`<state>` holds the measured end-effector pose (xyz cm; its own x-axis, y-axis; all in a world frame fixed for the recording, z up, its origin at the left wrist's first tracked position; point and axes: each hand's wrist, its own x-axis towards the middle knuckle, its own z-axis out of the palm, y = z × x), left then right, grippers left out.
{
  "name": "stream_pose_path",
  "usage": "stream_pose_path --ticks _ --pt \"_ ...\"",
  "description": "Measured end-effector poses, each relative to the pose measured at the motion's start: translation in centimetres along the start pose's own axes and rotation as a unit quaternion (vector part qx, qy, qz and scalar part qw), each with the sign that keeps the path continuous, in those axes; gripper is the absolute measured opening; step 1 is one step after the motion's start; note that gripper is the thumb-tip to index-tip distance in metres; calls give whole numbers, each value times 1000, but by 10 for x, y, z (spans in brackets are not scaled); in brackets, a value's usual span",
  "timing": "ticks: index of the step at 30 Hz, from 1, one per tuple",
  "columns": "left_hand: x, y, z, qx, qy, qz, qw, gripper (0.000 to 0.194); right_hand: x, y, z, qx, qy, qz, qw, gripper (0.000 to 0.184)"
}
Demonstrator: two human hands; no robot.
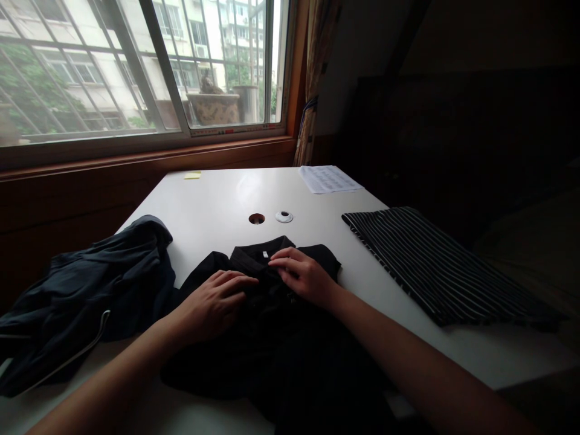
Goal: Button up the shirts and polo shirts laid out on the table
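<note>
A black collared shirt [272, 338] lies on the white table in front of me, its collar [247, 257] toward the window. A small white label [265, 255] shows inside the neck. My left hand [220, 302] rests on the shirt's front, left of the collar opening, fingers stretched out and slightly bent. Across from it, my right hand [306, 277] touches the collar's right side, its fingers extended and apart. Neither hand visibly grips the cloth, though the fabric under the fingertips is too dark to make out well.
Dark blue clothing [104, 272] with white trim lies crumpled at the left. A folded black-and-white striped cloth [435, 266] lies along the right edge. Farther back on the table [217, 205] are printed papers [330, 179], a yellow note [193, 175], a cable hole [257, 219] and its white cover [284, 216].
</note>
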<state>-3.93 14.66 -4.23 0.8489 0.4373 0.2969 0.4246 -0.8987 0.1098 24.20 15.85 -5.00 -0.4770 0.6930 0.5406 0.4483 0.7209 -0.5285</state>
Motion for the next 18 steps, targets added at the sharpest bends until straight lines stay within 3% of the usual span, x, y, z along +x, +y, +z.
stream_pose_path --ticks 6,18 --pt "1 0 0 -43 -33 19 998 34 1 6 7 -55 -79 33 995 29" --pt "-1 -1 3 -61 -45 6 997 36 -1 5 6 -84 -88 11 993 20"
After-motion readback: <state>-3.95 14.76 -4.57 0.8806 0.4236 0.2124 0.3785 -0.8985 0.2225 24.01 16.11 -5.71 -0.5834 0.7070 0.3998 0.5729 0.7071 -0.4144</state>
